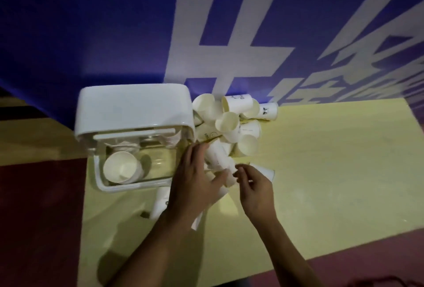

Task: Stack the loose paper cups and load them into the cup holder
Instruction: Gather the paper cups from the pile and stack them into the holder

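Cup stack (218,160) just right of cup holder (135,105), left grip (192,183) wrapped round it, right grip (254,188) pinching its far end. Risk: crooked nesting crushes rims; a knock sends loose cups (227,123) off bench (321,160).

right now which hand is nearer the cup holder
Left. The left hand, gripping a cup stack, sits just right of the cup holder; the right hand is farther right.

Dim, soft blur, wide-angle edge distortion

Cup holder (135,107) on the table (332,160) — loose cups (229,123) piled right of it.
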